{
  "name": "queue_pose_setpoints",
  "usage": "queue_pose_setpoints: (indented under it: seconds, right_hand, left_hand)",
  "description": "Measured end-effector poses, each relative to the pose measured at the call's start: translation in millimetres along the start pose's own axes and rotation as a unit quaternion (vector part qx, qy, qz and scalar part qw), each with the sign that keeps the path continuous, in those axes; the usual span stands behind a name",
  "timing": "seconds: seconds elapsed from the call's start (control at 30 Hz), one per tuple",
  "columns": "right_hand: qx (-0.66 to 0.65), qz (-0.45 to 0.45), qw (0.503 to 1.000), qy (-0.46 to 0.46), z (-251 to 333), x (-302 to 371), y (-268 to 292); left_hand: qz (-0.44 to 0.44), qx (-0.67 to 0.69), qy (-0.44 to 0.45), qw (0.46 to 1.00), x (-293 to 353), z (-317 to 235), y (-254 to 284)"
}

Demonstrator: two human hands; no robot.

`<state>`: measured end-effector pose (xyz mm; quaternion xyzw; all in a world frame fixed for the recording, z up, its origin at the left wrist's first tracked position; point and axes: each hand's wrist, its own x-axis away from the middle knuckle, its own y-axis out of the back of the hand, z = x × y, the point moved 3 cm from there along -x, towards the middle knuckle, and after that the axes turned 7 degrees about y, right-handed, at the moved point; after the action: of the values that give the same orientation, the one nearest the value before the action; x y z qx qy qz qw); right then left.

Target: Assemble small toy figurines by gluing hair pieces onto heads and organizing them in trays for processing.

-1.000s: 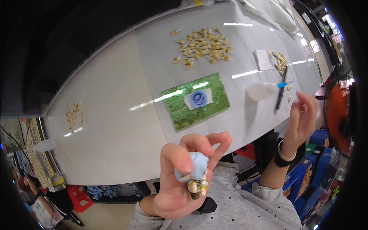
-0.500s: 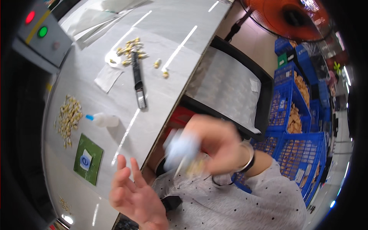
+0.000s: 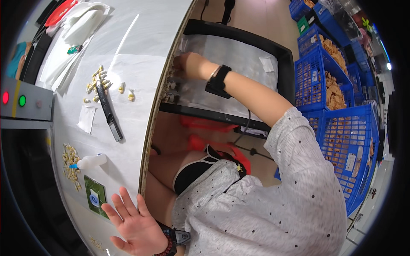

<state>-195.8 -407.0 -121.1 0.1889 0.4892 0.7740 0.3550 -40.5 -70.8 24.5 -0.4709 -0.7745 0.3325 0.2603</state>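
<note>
the right hand (image 3: 185, 64) reaches down into the black tray (image 3: 287, 72), which sits along the right edge of the table (image 3: 128, 96), seemingly so that what it carries stays within arm's length; its fingers are hidden in shadow beside the table edge, so whether they grip anything i cannot tell; a pale sheet (image 3: 239, 81) lines the tray, perhaps to keep its surface clean, and the raised rim probably stops things sliding off; the left hand (image 3: 139, 230) is spread, palm up and holding nothing, near the green block (image 3: 101, 190), whose round blue cap (image 3: 94, 198) rests on a scrap of white paper, likely as a small stand; the bottle (image 3: 94, 161) lies on its side between that block and the black tool (image 3: 109, 113), its blue tip by a heap of small yellow-and-white pieces (image 3: 70, 173), while the tool's upper end touches a smaller cluster (image 3: 99, 81); as for edges, the long table edge parts the two hands, and the tray's rim bounds the right one; the sheet leaves it some room toward the far rim, short of the blue baskets (image 3: 341, 138), and the left has space to either side, though the block stands close to its fingertips.
</note>
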Motion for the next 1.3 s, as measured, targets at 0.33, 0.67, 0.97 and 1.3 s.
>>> queue_pose_setpoints:
  seconds: [0.33,0.67,0.97,1.3]
  right_hand:
    - [0.006,0.053,0.998,-0.029,11.4,7.0,-0.5]
    - [-0.185,0.170,0.949,0.189,110.6,91.2,45.1]
    - [-0.270,0.665,0.667,0.201,218.6,184.7,-123.3]
    - [-0.279,0.717,0.614,0.173,232.2,169.2,-104.7]
  left_hand:
    - [0.027,0.000,0.034,0.999,5.4,-0.5,10.2]
    - [0.203,-0.154,0.030,0.966,11.5,0.3,-5.3]
    - [0.548,-0.320,0.105,0.766,13.2,94.8,-130.3]
    - [0.616,-0.265,0.086,0.737,37.8,12.0,-152.5]
